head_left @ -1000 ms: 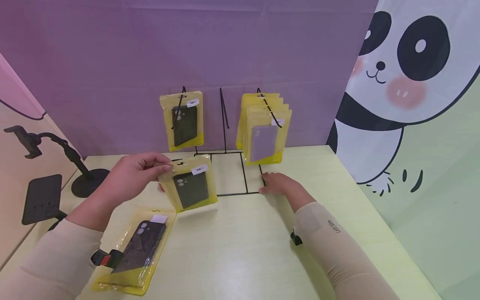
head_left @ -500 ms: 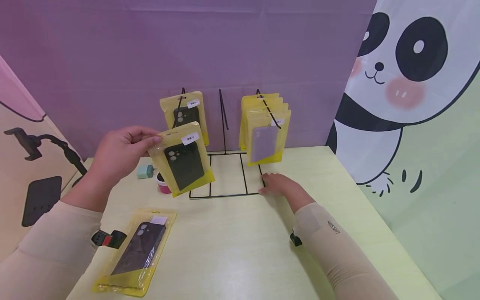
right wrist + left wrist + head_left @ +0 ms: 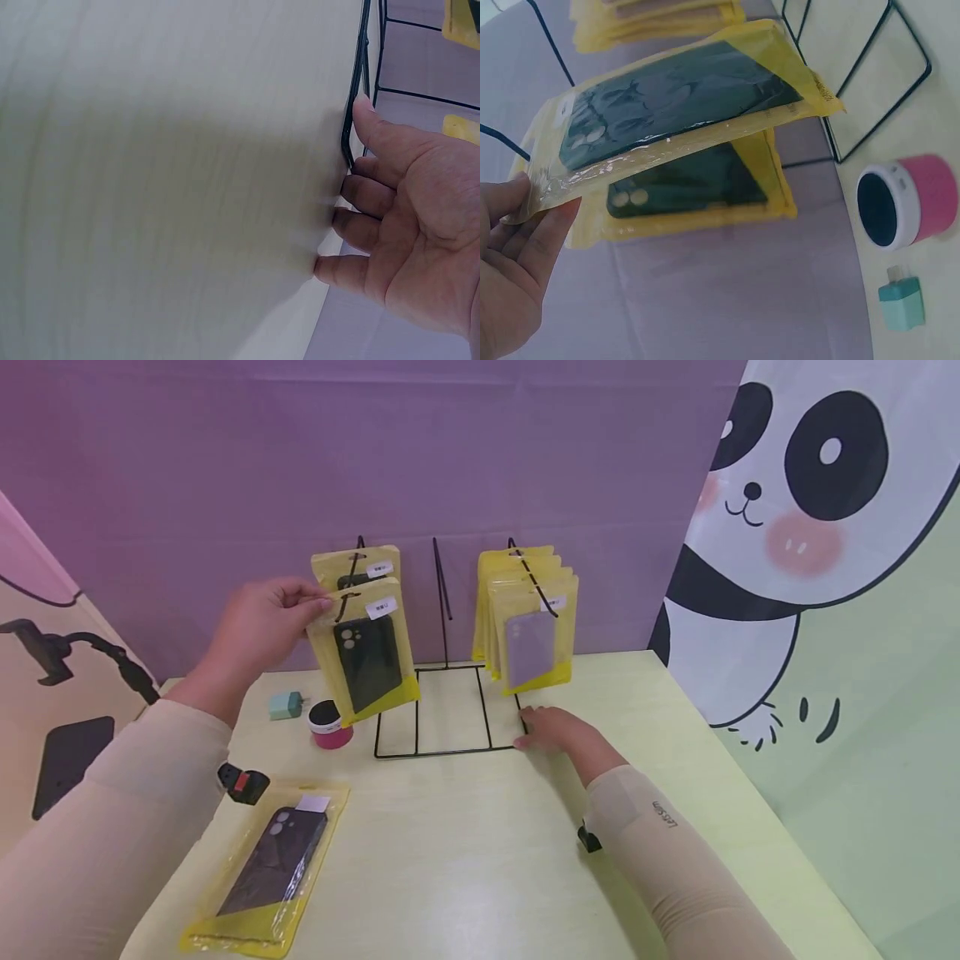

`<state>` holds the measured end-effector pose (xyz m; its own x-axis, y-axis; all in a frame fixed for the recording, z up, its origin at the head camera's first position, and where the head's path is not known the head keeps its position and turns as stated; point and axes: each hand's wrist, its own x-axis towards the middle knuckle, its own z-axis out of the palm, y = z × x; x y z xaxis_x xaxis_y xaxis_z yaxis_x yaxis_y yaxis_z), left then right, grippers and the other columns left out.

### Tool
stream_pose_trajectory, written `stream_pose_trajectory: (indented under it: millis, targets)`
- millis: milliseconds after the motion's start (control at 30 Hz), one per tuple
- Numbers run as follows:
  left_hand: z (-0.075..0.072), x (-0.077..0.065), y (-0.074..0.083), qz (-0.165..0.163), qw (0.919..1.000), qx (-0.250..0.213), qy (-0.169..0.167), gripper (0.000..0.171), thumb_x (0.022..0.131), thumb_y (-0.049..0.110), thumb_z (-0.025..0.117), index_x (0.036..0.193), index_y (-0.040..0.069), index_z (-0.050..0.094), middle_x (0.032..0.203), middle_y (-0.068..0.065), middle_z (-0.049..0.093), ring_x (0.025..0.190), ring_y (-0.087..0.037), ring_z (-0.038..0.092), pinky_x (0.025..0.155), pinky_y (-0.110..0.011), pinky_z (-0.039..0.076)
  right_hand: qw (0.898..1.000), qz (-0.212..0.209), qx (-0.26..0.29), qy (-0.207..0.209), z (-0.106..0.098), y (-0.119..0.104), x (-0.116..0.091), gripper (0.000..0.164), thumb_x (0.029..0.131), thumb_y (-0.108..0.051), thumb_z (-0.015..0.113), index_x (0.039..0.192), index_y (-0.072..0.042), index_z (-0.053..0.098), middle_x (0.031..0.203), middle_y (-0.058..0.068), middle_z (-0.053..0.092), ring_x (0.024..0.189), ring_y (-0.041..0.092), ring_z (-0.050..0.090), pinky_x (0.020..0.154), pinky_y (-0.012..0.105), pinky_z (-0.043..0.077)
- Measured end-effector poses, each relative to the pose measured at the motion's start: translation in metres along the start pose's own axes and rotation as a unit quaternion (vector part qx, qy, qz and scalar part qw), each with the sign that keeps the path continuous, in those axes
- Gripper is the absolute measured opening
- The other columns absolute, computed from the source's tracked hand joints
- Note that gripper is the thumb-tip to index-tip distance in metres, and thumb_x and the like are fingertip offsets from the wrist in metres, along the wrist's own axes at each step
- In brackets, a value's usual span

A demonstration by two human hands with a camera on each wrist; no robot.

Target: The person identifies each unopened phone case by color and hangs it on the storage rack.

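Observation:
My left hand (image 3: 266, 618) pinches the top left corner of a yellow packet with a dark phone case (image 3: 367, 660) in it. The front end of the left hook (image 3: 352, 568) shows across that packet's top edge; whether it passes through the hang hole, I cannot tell. Another packaged dark phone case (image 3: 690, 180) hangs on the same hook behind it. Down at the black wire display rack's base (image 3: 450, 752), my right hand (image 3: 555, 731) grips the front right corner. In the right wrist view, its thumb (image 3: 364, 112) lies against the wire, fingertips near the tabletop.
Several yellow packets, the front one with a purple phone case (image 3: 528, 647), hang on the right hook. The middle hook (image 3: 441, 581) is bare. Another packaged dark case (image 3: 277, 860) lies front left. A pink-and-white round jar (image 3: 330, 727) and teal block (image 3: 285, 705) stand left of the rack.
My left hand has raised the packaged phone case from low over the table to the left hook, uncovering the jar and teal block. My right hand has stayed at the rack's corner.

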<state>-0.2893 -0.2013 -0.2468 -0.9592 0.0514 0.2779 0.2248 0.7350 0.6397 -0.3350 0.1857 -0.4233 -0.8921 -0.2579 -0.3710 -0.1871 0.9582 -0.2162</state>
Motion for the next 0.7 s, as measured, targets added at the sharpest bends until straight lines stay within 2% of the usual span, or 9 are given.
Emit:
stream_pose_trajectory:
  millis: [267,400,567,700]
  targets:
    - [0.005,0.037,0.004,-0.035,0.9992,0.016,-0.007,0.042,0.099,0.046,0.051,0.129,0.019,0.064,0.123,-0.007,0.063,0.093,-0.023,0.056,0.072,-0.036,0.048,1.0,0.005,0.011,-0.004,-0.002,-0.003,-0.003,0.075,0.096,-0.049,0.057,0.156,-0.015,0.027,0.162,0.012,0.025,0.15,0.031,0.021,0.121,0.048,0.021]
    - [0.006,0.049,0.005,-0.037,0.9992,0.017,-0.004,0.04,0.1,0.043,0.051,0.129,0.018,0.063,0.125,-0.008,0.061,0.096,-0.023,0.054,0.073,-0.036,0.047,1.0,0.007,0.015,0.0,-0.003,-0.003,-0.005,0.075,0.096,-0.049,0.057,0.156,-0.016,0.027,0.162,0.011,0.025,0.15,0.03,0.021,0.121,0.048,0.021]
    - [0.007,0.053,-0.001,-0.043,0.999,-0.002,-0.005,0.043,0.099,0.045,0.053,0.131,0.017,0.062,0.13,-0.008,0.06,0.101,-0.023,0.058,0.078,-0.035,0.05,1.0,0.004,0.014,0.0,-0.002,-0.002,-0.003,0.076,0.096,-0.049,0.058,0.156,-0.015,0.027,0.161,0.011,0.026,0.15,0.03,0.022,0.121,0.047,0.022]
    - [0.006,0.049,-0.006,-0.052,0.9982,-0.022,-0.02,0.052,0.096,0.048,0.055,0.138,0.017,0.056,0.139,-0.011,0.056,0.109,-0.029,0.064,0.093,-0.046,0.052,1.0,0.009,0.013,-0.001,-0.001,0.002,0.0,0.077,0.095,-0.049,0.058,0.156,-0.014,0.027,0.161,0.01,0.027,0.149,0.029,0.023,0.121,0.047,0.022]
